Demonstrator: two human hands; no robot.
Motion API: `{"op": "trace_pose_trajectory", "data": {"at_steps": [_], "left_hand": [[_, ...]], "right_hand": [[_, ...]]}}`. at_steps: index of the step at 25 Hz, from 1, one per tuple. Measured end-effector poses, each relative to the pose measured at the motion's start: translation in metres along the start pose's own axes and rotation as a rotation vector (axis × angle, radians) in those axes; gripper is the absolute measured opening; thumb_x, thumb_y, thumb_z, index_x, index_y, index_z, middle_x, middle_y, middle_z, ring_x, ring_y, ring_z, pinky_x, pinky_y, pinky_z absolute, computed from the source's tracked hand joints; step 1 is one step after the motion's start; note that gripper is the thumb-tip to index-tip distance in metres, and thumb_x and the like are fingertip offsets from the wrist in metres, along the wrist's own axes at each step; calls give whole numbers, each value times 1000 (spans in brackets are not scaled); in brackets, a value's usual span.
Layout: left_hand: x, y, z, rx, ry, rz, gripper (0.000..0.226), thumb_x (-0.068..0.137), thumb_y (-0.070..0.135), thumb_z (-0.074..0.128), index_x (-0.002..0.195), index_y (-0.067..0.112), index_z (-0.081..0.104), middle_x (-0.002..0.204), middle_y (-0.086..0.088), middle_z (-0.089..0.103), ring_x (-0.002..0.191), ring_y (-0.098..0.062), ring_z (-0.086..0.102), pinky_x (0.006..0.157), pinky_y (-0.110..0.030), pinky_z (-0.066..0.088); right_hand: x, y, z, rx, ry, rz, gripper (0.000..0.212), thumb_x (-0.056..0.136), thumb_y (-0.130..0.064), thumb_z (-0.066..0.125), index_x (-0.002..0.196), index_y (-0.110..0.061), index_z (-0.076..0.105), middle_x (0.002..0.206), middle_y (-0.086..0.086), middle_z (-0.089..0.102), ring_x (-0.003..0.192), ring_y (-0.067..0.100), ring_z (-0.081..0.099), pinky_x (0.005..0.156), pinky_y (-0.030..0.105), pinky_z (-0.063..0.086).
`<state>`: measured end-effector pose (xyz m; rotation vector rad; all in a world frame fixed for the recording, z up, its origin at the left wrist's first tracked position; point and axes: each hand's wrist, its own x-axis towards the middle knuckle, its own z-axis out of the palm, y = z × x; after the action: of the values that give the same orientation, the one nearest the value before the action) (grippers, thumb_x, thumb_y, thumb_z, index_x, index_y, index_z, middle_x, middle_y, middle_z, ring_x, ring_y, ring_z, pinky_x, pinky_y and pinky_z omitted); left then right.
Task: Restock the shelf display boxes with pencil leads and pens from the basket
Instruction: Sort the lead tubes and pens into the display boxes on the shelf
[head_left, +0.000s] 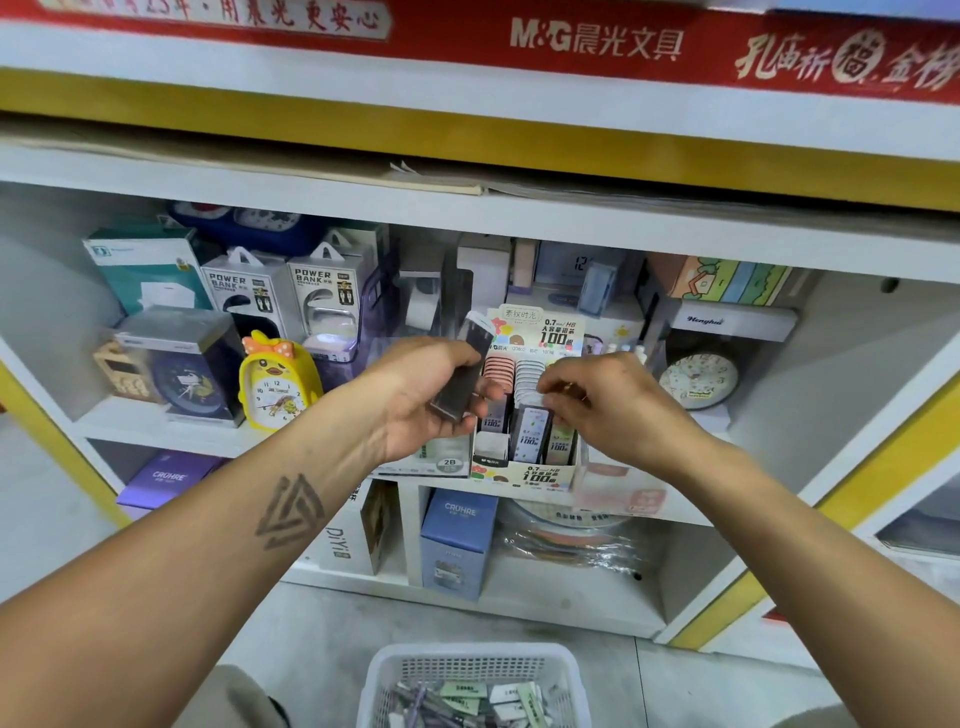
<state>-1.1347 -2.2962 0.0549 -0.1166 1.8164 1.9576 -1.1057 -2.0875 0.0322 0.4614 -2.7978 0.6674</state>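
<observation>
Right now both hands are up at the middle shelf (156, 421), working over the pencil lead display box (524, 467), which stands at the shelf's front edge with "0.7" and "100" printed on its card back and front lip. The left hand (426, 400) has its fingers and thumb curled round a small stack of dark pencil lead cases (465, 371), tilted so the white-capped end points up toward the box's header card; this grip is closed firmly on the stack, just left of the box. The right hand (597, 395) hovers over the box's right-hand rows, fingertips bunched down among the cases there; its grip looks pinched, but I cannot tell whether it has hold of a case or only touches the tops. Inside the box, rows of cases stand upright, with pink caps in the left row and white caps in the middle. Below, on the floor, the white basket (467, 660) sits between the forearms, holding a loose jumble of pens and lead packets. On the shelf to the left stand a yellow duck alarm clock (278, 384) and two power bank boxes (283, 296); a round clock (698, 379) sits to the right of the box
</observation>
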Motion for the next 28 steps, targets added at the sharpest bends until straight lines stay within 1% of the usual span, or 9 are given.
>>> {"op": "trace_pose_trajectory", "data": {"at_steps": [4,7,10,14,18,22,25,26,28], "left_hand": [[0,-2,-1,15,-7,45,25,97,8,55,122,6,59,83,-14,70,60,-22,61,64,-31,49],[-2,-4,-1,46,-58,43,24,96,5,57,119,1,62,78,-13,70,63,-23,63,60,-29,51],[-2,-4,-1,43,-62,47,26,94,5,59,119,0,61,79,-14,70,64,-24,63,54,-27,51],[0,-4,-3,32,-61,43,17,94,5,59,110,3,65,72,-12,70,61,-24,63,55,-26,52],[-1,-6,-3,61,-61,37,11,94,5,60,101,7,67,77,-14,72,61,-23,64,56,-27,53],[-2,-9,-4,57,-68,12,20,93,0,57,111,5,62,84,-20,72,62,-26,67,51,-29,52],[-2,-9,-5,42,-100,5,25,93,-3,55,118,1,60,84,-21,72,63,-28,68,52,-31,54],[-2,-9,-5,45,-111,3,28,93,-3,55,120,0,60,86,-22,71,65,-29,69,54,-31,55],[-3,-10,-4,69,-132,0,29,93,-3,56,122,-1,60,89,-23,71,68,-30,69,59,-33,57]], "right_hand": [[4,1,-3,16,125,36,12,94,-14,65,100,-20,75,84,-10,68,74,6,59,68,21,46],[8,-2,-2,188,195,118,18,94,-16,65,108,-25,73,89,-13,70,77,3,60,67,13,47],[9,-4,-2,48,177,25,19,93,-12,65,107,-19,76,96,-8,71,82,9,61,75,21,47],[3,-8,6,-213,-52,-82,18,91,-9,61,94,-17,77,97,-7,65,94,20,62,78,39,54],[4,-8,6,-244,-88,-50,17,91,-15,63,96,-24,77,95,-14,57,96,14,57,79,35,52],[11,-11,4,60,23,134,23,93,-9,63,108,-21,76,93,-11,63,87,11,60,81,26,50],[15,-18,-2,667,90,322,32,94,-3,64,121,-19,66,97,0,73,85,18,70,77,28,58],[16,-21,-2,818,74,340,32,94,-4,65,123,-17,65,96,1,74,83,18,72,73,28,58],[18,-25,-2,881,63,298,26,93,-8,68,117,-17,69,88,3,75,74,17,71,66,25,56]]}}
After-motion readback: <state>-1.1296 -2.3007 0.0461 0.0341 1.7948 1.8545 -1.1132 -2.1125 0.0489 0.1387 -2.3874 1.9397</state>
